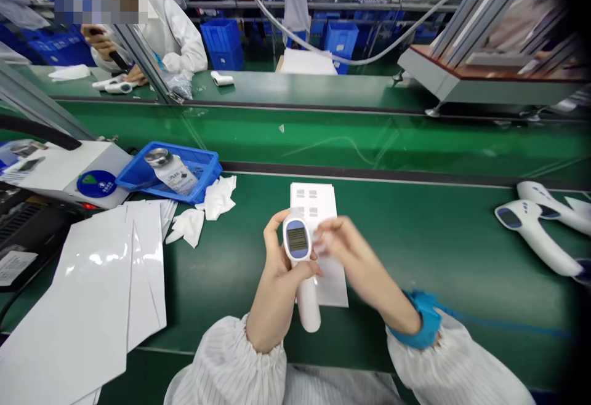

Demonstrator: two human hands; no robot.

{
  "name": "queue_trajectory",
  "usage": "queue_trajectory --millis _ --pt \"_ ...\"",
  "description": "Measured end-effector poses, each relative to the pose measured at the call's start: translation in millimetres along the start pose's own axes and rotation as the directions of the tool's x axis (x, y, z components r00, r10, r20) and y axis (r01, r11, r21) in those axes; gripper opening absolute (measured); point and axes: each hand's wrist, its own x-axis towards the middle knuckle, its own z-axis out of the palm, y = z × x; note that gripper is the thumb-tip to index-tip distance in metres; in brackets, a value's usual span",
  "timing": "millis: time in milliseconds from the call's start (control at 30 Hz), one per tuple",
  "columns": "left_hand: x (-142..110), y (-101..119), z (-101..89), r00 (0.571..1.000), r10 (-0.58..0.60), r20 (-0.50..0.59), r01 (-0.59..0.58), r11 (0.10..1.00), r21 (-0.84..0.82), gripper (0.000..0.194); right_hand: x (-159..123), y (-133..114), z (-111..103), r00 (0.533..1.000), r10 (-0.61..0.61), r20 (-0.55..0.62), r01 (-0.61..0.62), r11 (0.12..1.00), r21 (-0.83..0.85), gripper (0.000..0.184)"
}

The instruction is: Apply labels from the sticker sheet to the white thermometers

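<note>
My left hand (279, 263) grips a white handheld infrared thermometer (308, 306) with its dark display (297, 239) facing up. My right hand (346, 257) reaches across, its bunched fingertips at the thermometer's head; whether they pinch something small, I cannot tell. Under both hands lies a stack of white label sheets (318, 199) printed with small grey marks, partly hidden by the thermometer and my fingers. Two more white thermometers (530, 236) lie at the right on the green belt (406, 251).
Glossy white sheets or bags (101, 276) overlap at the left, next to crumpled white wipes (219, 199). A blue tray (203, 162) holds a labelled bottle. A white-topped machine (60, 171) stands at far left. Beyond a second green belt, a co-worker (173, 36) in white handles a thermometer.
</note>
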Motion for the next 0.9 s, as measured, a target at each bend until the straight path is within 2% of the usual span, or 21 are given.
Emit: queue_trajectory --millis 33,67,100,133,167,200,233,267,300,400,433,500,600,700,767,833,900 --pt "3.3 0.4 0.6 1.0 0.017 -0.025 -0.017 1.0 -0.024 0.072 -5.2 0.7 2.0 0.984 0.079 0.159 -0.085 0.996 0.03 0.032" --pt "7.0 -0.3 1.4 0.999 0.029 -0.03 -0.03 0.999 -0.031 0.071 -8.6 1.3 3.7 0.942 0.138 0.306 -0.159 0.986 0.046 0.033" --pt "11.0 -2.1 2.1 0.999 0.043 -0.027 -0.043 0.999 -0.018 0.071 -8.9 2.4 4.4 0.902 0.171 0.397 -0.202 0.979 0.037 0.033" --pt "15.1 -4.7 2.5 0.998 0.064 -0.024 -0.063 0.998 0.016 0.072 -4.5 4.0 3.6 0.89 0.18 0.418 -0.199 0.98 0.003 0.031" --pt "19.1 -8.0 2.6 0.995 0.098 -0.025 -0.096 0.993 0.064 0.074 5.5 6.1 0.6 0.913 0.176 0.367 -0.16 0.984 -0.075 0.028" --pt "22.7 -11.7 2.0 0.99 0.139 -0.031 -0.134 0.984 0.121 0.075 21.5 8.2 -4.5 0.953 0.156 0.261 -0.107 0.976 -0.191 0.024" --pt "25.7 -15.2 0.7 0.982 0.183 -0.041 -0.173 0.968 0.181 0.074 42.9 9.9 -11.9 0.985 0.101 0.138 -0.051 0.945 -0.324 0.021" --pt "28.0 -18.3 -1.3 0.976 0.212 -0.041 -0.197 0.951 0.238 0.071 68.2 10.8 -21.2 0.999 0.055 0.004 -0.046 0.879 -0.475 0.019" --pt "29.6 -20.7 -3.9 0.976 0.216 -0.023 -0.201 0.937 0.288 0.065 95.5 10.9 -31.8 0.996 0.019 -0.087 -0.062 0.851 -0.522 0.019" --pt "30.7 -23.6 -14.4 0.988 0.146 0.059 -0.157 0.915 0.372 0.042 165.4 8.5 -66.0 0.966 -0.1 -0.24 -0.063 0.805 -0.59 0.028" --pt "30.5 -23.7 -18.4 0.99 0.128 0.061 -0.142 0.912 0.385 0.038 178.5 8.6 -76.6 0.951 -0.14 -0.276 -0.064 0.784 -0.617 0.031" --pt "31.2 -24.1 -26.9 0.993 0.118 0.028 -0.119 0.907 0.404 0.036 185.2 12.0 -96.0 0.921 -0.221 -0.322 -0.059 0.737 -0.674 0.036" --pt "36.5 -28.0 -38.5 0.991 0.127 -0.046 -0.096 0.902 0.422 0.038 155.0 22.8 -127.3 0.879 -0.316 -0.358 -0.078 0.645 -0.761 0.042" --pt "43.9 -34.0 -43.9 0.99 0.115 -0.079 -0.073 0.907 0.415 0.035 98.1 30.0 -173.6 0.804 -0.347 -0.483 -0.242 0.55 -0.799 0.046" --pt "46.5 -36.4 -42.1 0.993 0.088 -0.074 -0.052 0.919 0.39 0.034 55.1 30.4 -210.7 0.702 -0.331 -0.631 -0.43 0.509 -0.746 0.048" --pt "46.4 -37.3 -36.5 0.996 0.064 -0.058 -0.039 0.93 0.365 0.036 16.4 29.2 -245.1 0.57 -0.288 -0.77 -0.603 0.489 -0.63 0.046" --pt "45.5 -38.4 -29.2 0.999 0.046 -0.029 -0.033 0.935 0.352 0.037 -10.4 28.9 -270.4 0.471 -0.245 -0.847 -0.704 0.475 -0.529 0.045"
